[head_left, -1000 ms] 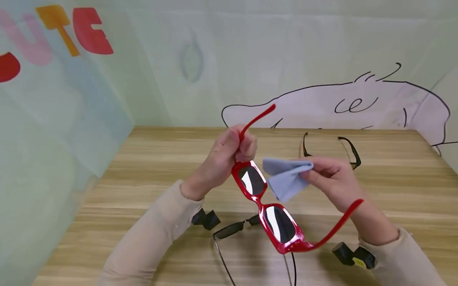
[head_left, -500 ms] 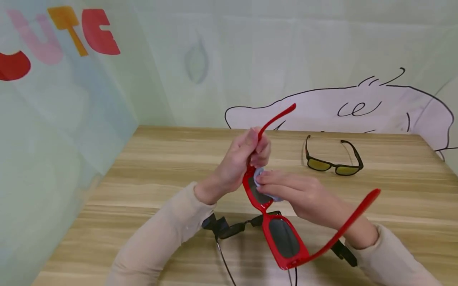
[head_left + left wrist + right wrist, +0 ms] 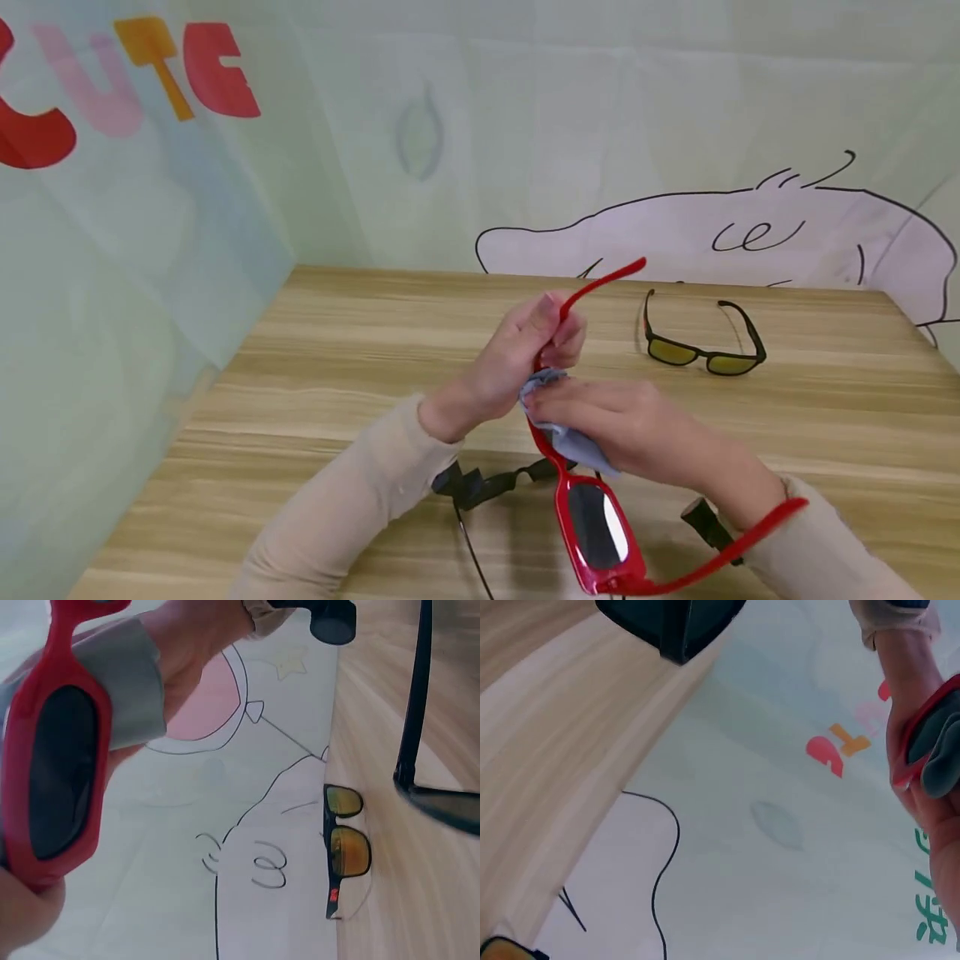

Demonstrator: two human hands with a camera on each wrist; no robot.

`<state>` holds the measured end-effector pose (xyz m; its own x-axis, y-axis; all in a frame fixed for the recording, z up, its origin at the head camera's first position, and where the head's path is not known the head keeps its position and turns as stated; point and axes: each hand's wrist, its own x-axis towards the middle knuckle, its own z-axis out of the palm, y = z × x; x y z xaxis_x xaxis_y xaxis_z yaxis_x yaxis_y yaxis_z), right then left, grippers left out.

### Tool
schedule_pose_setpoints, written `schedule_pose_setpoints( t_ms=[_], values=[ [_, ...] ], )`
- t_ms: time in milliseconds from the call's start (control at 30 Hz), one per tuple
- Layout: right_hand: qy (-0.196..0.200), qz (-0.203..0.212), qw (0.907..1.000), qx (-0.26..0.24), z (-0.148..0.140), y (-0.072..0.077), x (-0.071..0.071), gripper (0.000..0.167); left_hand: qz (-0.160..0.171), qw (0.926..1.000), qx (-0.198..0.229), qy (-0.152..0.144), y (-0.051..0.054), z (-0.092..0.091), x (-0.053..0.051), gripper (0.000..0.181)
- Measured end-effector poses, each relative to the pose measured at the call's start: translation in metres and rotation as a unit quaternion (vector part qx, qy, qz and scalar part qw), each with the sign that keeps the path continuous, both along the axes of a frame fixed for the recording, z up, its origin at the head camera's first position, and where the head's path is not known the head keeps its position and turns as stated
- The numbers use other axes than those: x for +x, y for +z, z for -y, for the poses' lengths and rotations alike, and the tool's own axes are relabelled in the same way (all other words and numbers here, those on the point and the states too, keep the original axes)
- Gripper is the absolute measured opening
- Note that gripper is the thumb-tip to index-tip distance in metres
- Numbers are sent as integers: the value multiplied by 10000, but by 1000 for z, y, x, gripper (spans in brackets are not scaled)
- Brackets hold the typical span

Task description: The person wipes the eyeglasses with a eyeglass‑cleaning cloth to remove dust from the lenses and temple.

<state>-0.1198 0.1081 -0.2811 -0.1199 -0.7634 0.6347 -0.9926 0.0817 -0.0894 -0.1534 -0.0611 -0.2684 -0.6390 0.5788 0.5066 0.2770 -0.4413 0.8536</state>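
My left hand point(image 3: 525, 354) grips the red sunglasses point(image 3: 597, 527) by one temple, near its hinge. They hang slanted above the table, the other temple stretching out to the lower right. My right hand point(image 3: 637, 425) pinches a light blue cloth point(image 3: 581, 450) against the upper lens and covers most of that lens. In the left wrist view the cloth point(image 3: 124, 682) lies behind the red frame point(image 3: 64, 772), with the right hand point(image 3: 199, 652) beyond it. The right wrist view shows the left hand point(image 3: 911, 690) behind the red rim and the cloth point(image 3: 945, 761).
Black sunglasses point(image 3: 498, 485) lie on the wooden table point(image 3: 315, 392) below the hands, partly hidden. Black-framed sunglasses with yellow lenses point(image 3: 701, 354) rest at the back right. A printed backdrop point(image 3: 360, 150) stands behind the table and along its left side.
My right hand has brought the cloth from beside the red sunglasses onto the upper lens and slid it along there. Both hands and the sunglasses have shifted slightly right and down in view.
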Motion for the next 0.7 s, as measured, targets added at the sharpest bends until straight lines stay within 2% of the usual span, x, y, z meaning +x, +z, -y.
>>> schedule_pose_setpoints(
  t_ms=[100,200,300,367,500,567,700],
  values=[
    [-79,3,10000,-57,0,-1,3,23,-83,10000,-29,-34,0,2,1,52],
    [270,93,9990,-331,-1,-2,7,18,-143,9999,-62,61,-1,5,2,54],
    [548,-34,9974,-473,-4,-3,12,16,-291,9993,-180,125,-1,7,4,56],
    [414,-182,9981,-413,-4,-3,13,18,-370,9990,-233,88,0,6,7,55],
    [-218,-495,9981,-290,0,-2,13,23,-514,9984,-243,27,3,4,9,54],
    [-427,-457,9978,-218,1,-1,13,24,-554,9983,-204,14,3,3,9,53],
    [-126,-49,9992,-383,-2,-3,13,20,-470,9987,-64,198,0,7,6,53]
  ],
)
